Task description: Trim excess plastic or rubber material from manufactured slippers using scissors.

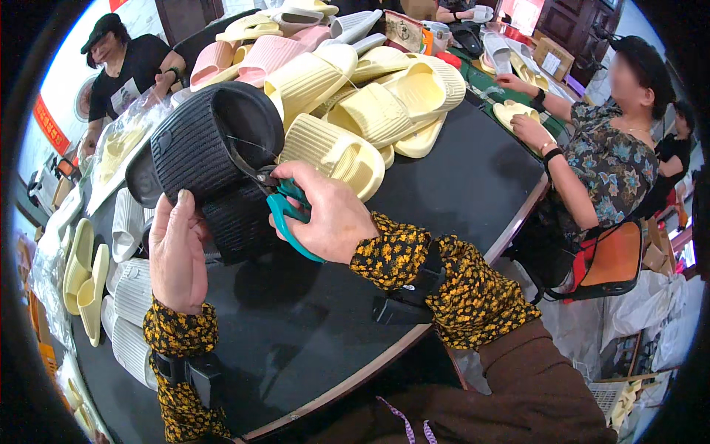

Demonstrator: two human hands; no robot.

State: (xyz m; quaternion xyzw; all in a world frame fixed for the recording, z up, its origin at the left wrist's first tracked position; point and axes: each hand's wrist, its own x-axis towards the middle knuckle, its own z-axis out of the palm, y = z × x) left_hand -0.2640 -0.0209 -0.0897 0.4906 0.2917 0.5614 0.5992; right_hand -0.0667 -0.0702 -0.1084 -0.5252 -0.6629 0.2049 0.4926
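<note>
Illumination is bright and even, strongest at 12 o'clock. The black table (458, 185) shows soft sheen and faint shadows toward 6 o'clock. Fisheye distortion bends its edge; a black vignette rings the frame. Focus is sharp centrally, softer at the rim.

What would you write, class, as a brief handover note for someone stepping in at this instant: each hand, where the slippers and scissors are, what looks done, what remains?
Left hand: grips the black slippers, a pair held up above the black table.
Right hand: holds teal-handled scissors, blades at the pair, by a thin thread.
Done: cannot tell whether the thread is cut.
Left: a heap of yellow slippers and pink slippers lies behind; white slippers lie at the left edge. Other people work across the table.
</note>
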